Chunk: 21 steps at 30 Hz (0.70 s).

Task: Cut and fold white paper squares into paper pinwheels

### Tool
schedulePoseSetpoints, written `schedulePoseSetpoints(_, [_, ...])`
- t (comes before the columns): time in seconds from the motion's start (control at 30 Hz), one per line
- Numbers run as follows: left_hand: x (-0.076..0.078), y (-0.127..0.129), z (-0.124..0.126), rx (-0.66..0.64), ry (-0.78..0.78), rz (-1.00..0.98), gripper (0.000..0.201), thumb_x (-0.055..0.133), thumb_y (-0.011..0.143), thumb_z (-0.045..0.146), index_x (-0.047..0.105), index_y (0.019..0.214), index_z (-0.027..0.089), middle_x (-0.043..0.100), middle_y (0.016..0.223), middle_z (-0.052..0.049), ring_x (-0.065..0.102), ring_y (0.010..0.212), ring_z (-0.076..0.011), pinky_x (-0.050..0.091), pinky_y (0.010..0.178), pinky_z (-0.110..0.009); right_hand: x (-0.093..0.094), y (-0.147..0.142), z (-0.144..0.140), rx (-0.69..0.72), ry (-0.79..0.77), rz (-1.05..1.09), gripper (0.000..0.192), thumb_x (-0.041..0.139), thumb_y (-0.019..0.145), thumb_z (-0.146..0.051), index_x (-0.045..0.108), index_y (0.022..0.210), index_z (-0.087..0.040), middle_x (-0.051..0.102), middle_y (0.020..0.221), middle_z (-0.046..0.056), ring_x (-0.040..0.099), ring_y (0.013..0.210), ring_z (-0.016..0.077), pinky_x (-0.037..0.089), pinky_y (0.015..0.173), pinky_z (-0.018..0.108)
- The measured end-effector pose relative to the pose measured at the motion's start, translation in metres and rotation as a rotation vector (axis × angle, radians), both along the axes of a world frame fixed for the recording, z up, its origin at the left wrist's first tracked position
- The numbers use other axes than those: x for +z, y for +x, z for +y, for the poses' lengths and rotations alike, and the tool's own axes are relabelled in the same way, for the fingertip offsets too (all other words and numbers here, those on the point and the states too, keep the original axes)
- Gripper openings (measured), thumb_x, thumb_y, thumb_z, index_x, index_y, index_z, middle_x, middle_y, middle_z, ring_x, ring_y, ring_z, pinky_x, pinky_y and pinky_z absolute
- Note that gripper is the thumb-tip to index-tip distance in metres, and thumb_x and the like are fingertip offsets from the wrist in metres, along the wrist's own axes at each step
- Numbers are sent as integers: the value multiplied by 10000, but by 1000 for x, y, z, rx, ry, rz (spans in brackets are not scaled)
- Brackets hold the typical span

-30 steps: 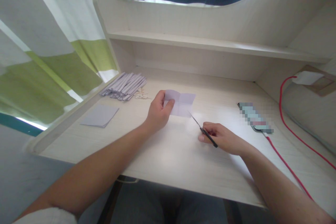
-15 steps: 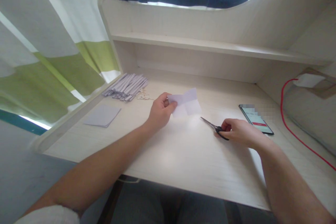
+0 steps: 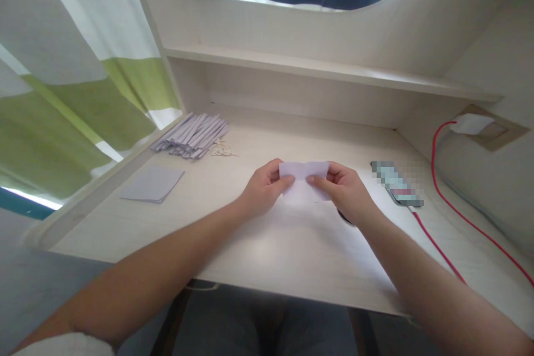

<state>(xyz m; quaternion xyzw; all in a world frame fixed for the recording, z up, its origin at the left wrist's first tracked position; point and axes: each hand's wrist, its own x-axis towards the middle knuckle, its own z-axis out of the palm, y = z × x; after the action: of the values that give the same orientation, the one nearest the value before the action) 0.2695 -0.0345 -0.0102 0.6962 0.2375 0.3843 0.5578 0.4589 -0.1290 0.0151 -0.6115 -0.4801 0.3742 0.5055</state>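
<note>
A creased, pale lilac sheet of paper [image 3: 303,186] is stretched between my two hands above the desk. My left hand [image 3: 269,183] pinches its left side, thumb in front and fingers behind. On the opposite side my right hand [image 3: 344,183] grips the paper the same way. Under my right wrist, a dark handle loop of the scissors [image 3: 345,217] peeks out on the desktop; the rest of them is hidden by the hand and paper.
At the back left lies a pile of rolled paper sticks [image 3: 194,136], with small rubber bands [image 3: 222,148] beside it. Nearer is a stack of flat paper [image 3: 152,183]. To the right rests a phone [image 3: 396,183] with a red cable [image 3: 440,250]. A shelf [image 3: 312,72] spans the back.
My right hand has let go of the scissors, leaving them on the desk, and has moved left to take the paper's right side. The view has shifted slightly.
</note>
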Motion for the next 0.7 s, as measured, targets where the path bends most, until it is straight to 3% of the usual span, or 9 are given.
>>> schedulePoseSetpoints(0.13, [3, -6, 3, 66, 182, 64, 133, 690, 885, 335, 697, 911, 205, 669, 837, -14, 597, 708, -146, 477, 625, -269, -5, 3, -2, 40, 25, -144, 248, 789, 850, -414, 661, 903, -208, 670, 772, 20, 586, 643, 172, 425, 550, 301])
schedulePoseSetpoints(0.27, [8, -7, 3, 2, 81, -12, 90, 655, 884, 243, 719, 941, 217, 676, 837, -10, 603, 622, -128, 508, 551, -261, -5, 2, -14, 89, 135, -193, 185, 749, 917, -393, 707, 989, -228, 689, 852, 34, 621, 745, 194, 489, 632, 326])
schedulePoseSetpoints(0.37, [8, -6, 3, -30, 29, -105, 58, 679, 881, 240, 707, 925, 215, 671, 791, 0, 630, 620, -128, 544, 549, -253, -6, -3, -19, 105, 170, -90, 275, 783, 895, -374, 719, 1131, -247, 731, 997, 53, 683, 876, 232, 585, 738, 373])
schedulePoseSetpoints(0.43, [5, -5, 4, -47, 7, -158, 70, 702, 878, 254, 699, 934, 211, 665, 757, 10, 637, 610, -126, 553, 534, -243, -9, -5, -19, 95, 137, 30, 351, 826, 850, -376, 730, 1164, -250, 741, 1004, 51, 702, 869, 242, 632, 712, 399])
schedulePoseSetpoints(0.6, [3, -4, 5, -76, -11, -230, 71, 738, 850, 233, 707, 899, 192, 670, 753, 17, 640, 597, -105, 577, 536, -223, -19, -4, -14, -29, 157, 246, 141, 836, 808, -260, 821, 948, -249, 739, 871, 15, 686, 738, 168, 644, 626, 317])
schedulePoseSetpoints(0.7, [4, -5, 7, -75, -35, -235, 42, 723, 826, 196, 735, 865, 189, 689, 802, 7, 662, 655, -107, 593, 579, -220, -20, -2, -13, -24, 166, 283, 172, 785, 784, -158, 849, 899, -269, 751, 893, 9, 689, 729, 144, 640, 636, 284])
